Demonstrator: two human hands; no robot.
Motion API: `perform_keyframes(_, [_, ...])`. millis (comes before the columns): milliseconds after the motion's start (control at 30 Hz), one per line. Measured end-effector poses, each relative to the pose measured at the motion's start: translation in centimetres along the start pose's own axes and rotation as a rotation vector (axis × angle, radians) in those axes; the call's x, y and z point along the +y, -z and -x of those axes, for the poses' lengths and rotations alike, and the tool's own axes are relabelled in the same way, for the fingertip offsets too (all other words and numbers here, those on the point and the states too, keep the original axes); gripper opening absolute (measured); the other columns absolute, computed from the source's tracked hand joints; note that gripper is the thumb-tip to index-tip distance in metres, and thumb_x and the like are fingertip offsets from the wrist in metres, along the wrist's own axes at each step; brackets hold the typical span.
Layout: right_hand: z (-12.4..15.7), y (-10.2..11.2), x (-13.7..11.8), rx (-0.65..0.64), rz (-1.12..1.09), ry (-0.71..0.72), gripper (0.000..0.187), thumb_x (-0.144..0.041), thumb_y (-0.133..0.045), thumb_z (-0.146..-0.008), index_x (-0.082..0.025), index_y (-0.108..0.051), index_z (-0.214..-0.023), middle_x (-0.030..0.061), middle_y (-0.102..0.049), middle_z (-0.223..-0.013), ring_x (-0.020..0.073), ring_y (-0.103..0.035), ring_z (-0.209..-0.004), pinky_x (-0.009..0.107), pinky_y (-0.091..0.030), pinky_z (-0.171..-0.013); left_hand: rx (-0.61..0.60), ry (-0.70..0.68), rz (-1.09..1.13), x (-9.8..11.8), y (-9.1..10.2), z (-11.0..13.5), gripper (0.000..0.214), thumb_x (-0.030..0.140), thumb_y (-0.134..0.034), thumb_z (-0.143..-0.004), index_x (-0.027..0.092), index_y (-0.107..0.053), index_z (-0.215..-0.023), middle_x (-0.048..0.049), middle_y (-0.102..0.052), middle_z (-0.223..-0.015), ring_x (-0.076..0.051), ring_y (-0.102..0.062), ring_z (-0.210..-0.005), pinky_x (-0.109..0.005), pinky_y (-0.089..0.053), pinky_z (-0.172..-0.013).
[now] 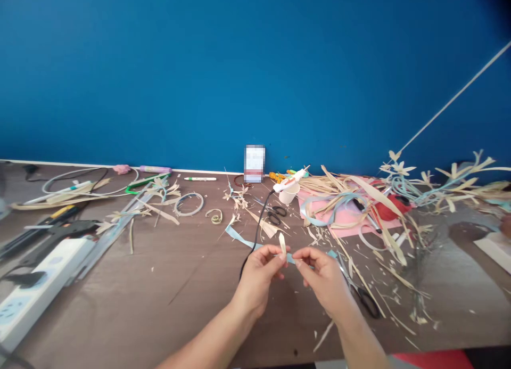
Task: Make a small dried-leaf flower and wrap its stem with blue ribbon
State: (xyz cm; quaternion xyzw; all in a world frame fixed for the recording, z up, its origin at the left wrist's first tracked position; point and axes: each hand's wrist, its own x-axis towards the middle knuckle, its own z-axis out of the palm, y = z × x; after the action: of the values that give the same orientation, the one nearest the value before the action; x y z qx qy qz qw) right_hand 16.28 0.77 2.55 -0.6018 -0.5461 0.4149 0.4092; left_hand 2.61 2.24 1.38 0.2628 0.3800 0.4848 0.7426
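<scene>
My left hand point(259, 278) is closed in a pinch on a pale, straw-like strip point(282, 243), whose tip sticks up above the thumb. Close to its right, my right hand point(321, 278) pinches a light blue strip point(290, 258) that bridges the small gap between my fingertips. Blue ribbon point(239, 236) also shows behind my left hand; whether it is the same piece is hidden. Just right of my right hand lies a pair of scissors point(368, 301) with black handles, partly covered by the hand.
A white glue gun point(289, 182) rests on a white cup point(288, 194), its black cord point(257, 233) running behind my left hand. Straw strips point(339, 188) and pink sheets point(347, 222) pile up at right. At left are a power strip point(51, 270) and a black glue gun point(72, 231).
</scene>
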Motion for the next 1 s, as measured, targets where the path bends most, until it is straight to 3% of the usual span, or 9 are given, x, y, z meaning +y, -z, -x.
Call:
perform_keyframes(200, [0.4, -0.7, 0.5, 0.075, -0.047, 0.14, 0.012, -0.028, -0.058, -0.073, -0.018, -0.062, -0.074, 0.0042, -0.059, -0.075, 0.0145, -0.054, -0.061, 0.023, -0.046, -0.051, -0.052, -0.021, 0.126, -0.1, 0.1, 0.3, 0.013, 0.022, -0.068, -0.066, 0.013, -0.06, -0.071, -0.0053, -0.062, -0.084, -0.011, -0.056, -0.071, -0.021, -0.043, -0.06])
perform_keyframes(400, [1.0, -1.5, 1.3, 0.279, -0.2, 0.12, 0.016, -0.03, -0.058, -0.075, -0.018, -0.063, -0.085, 0.0053, -0.061, -0.081, 0.0151, -0.056, -0.063, 0.027, -0.048, -0.057, 0.022, -0.002, 0.159, -0.6, 0.2, 0.2, 0.013, 0.023, -0.068, -0.066, 0.013, -0.06, -0.07, -0.0023, -0.059, -0.077, -0.01, -0.054, -0.066, -0.02, -0.042, -0.055])
perform_keyframes(600, [1.2, -3.0, 0.8, 0.227, -0.282, 0.104, 0.011, -0.027, -0.059, -0.074, -0.018, -0.062, -0.081, 0.0018, -0.061, -0.072, 0.012, -0.053, -0.056, 0.025, -0.047, -0.054, 0.013, -0.048, 0.136, -0.9, 0.1, 0.2, 0.013, 0.021, -0.07, -0.063, 0.012, -0.063, -0.068, -0.0004, -0.058, -0.064, -0.008, -0.049, -0.059, -0.02, -0.041, -0.056])
perform_keyframes(800, [1.3, -3.3, 0.3, 0.22, -0.179, 0.173, 0.007, -0.024, -0.058, -0.075, -0.018, -0.061, -0.079, 0.0036, -0.061, -0.077, 0.016, -0.057, -0.069, 0.026, -0.048, -0.062, 0.021, -0.144, 0.023, -0.9, 0.1, 0.5, 0.011, 0.02, -0.07, -0.062, 0.013, -0.064, -0.067, 0.0004, -0.059, -0.061, -0.008, -0.048, -0.057, -0.021, -0.04, -0.058])
perform_keyframes(1000, [1.3, -3.5, 0.8, 0.207, -0.227, 0.201, 0.006, -0.023, -0.058, -0.075, -0.019, -0.061, -0.078, 0.0043, -0.057, -0.084, 0.0167, -0.057, -0.076, 0.026, -0.048, -0.064, 0.032, -0.194, -0.046, -1.1, 0.1, 0.5, 0.008, 0.02, -0.068, -0.064, 0.014, -0.063, -0.066, 0.001, -0.058, -0.061, -0.009, -0.049, -0.057, -0.021, -0.04, -0.059])
